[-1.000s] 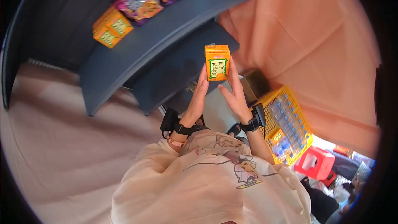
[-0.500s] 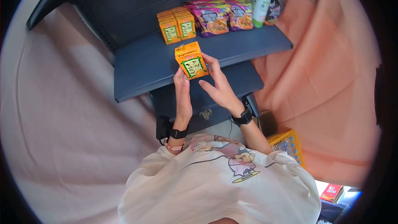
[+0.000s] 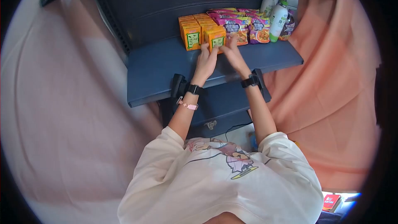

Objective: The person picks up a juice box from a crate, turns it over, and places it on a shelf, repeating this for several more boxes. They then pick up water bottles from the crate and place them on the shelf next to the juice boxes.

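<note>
An orange drink carton [image 3: 215, 39] with a green-framed pale label stands upright between my two hands, at the front of a block of matching cartons [image 3: 191, 33] on the dark shelf [image 3: 161, 64]. My left hand [image 3: 206, 63] holds its lower left side, fingertips against the front corner. On the other side my right hand [image 3: 234, 57] has its thumb and fingers at the carton's right edge, close to the purple noodle packets [image 3: 259, 29]. The carton's lower front is partly hidden by my fingers.
White bottles with green caps [image 3: 278, 21] and a dark bottle [image 3: 287, 28] stand at the shelf's right end. Below is a lower shelf [image 3: 224, 101]. Pinkish cloth [image 3: 74, 99] hangs at the left, orange cloth [image 3: 331, 99] at the right.
Both hands have moved forward with the carton, from in front of the shelf edge to the row of cartons. My arms are stretched farther out and the view has shifted slightly.
</note>
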The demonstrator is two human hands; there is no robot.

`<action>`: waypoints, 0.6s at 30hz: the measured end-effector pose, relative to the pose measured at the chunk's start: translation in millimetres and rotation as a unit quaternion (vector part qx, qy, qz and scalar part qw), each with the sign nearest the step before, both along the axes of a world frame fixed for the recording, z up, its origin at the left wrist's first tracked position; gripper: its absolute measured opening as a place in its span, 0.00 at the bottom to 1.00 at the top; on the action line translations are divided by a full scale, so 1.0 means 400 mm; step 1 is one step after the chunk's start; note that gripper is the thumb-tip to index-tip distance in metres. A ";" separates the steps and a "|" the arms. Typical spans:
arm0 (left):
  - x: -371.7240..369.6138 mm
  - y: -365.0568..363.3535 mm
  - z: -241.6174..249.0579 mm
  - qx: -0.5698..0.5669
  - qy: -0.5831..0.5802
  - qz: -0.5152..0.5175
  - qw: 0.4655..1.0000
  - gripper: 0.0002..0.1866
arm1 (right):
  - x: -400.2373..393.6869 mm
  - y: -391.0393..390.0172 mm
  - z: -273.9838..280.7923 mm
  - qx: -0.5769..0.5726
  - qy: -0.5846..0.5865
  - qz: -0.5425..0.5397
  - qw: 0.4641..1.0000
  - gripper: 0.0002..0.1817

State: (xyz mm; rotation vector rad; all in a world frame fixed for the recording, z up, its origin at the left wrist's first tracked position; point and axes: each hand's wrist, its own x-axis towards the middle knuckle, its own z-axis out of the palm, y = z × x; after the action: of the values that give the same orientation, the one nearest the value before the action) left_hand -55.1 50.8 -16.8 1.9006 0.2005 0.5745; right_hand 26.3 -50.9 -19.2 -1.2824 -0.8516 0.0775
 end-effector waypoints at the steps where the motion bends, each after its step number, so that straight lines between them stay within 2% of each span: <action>1: 0.019 0.004 -0.031 -0.001 -0.005 -0.002 1.000 0.28 | 0.010 0.008 -0.023 -0.001 -0.005 -0.002 1.000 0.31; 3: 0.068 0.012 -0.077 -0.003 0.021 -0.006 1.000 0.27 | 0.027 0.016 -0.038 -0.014 0.025 -0.023 0.999 0.32; 4: 0.060 -0.001 -0.062 -0.003 0.026 0.023 0.999 0.26 | 0.042 0.020 -0.047 -0.023 0.062 -0.024 0.998 0.33; 5: 0.050 -0.017 -0.052 -0.003 0.035 0.050 0.998 0.25 | 0.058 0.027 -0.059 -0.039 0.046 -0.044 0.997 0.32; 7: 0.037 -0.027 -0.030 -0.008 0.056 0.037 0.998 0.24 | 0.051 0.015 -0.039 -0.044 0.114 0.009 0.993 0.32; 9: 0.056 -0.014 -0.031 -0.029 0.039 0.064 0.997 0.26 | 0.041 0.031 -0.027 -0.026 0.101 0.015 0.994 0.32; 11: 0.066 0.014 -0.035 -0.012 0.034 0.048 0.998 0.26 | 0.055 0.048 -0.045 -0.060 0.037 -0.028 0.997 0.33; 14: 0.075 0.021 -0.032 0.001 0.058 0.040 0.997 0.26 | 0.042 0.035 -0.009 -0.079 0.079 -0.044 0.993 0.34; 18: 0.084 0.010 -0.041 -0.033 0.048 0.046 0.997 0.24 | 0.052 0.020 -0.018 -0.070 0.105 0.004 0.992 0.35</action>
State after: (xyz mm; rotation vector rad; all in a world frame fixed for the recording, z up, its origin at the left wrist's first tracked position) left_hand -21.7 54.6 -33.1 1.8630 0.3680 0.5320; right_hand 47.0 -43.1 -26.5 -1.3747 -0.6804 0.2783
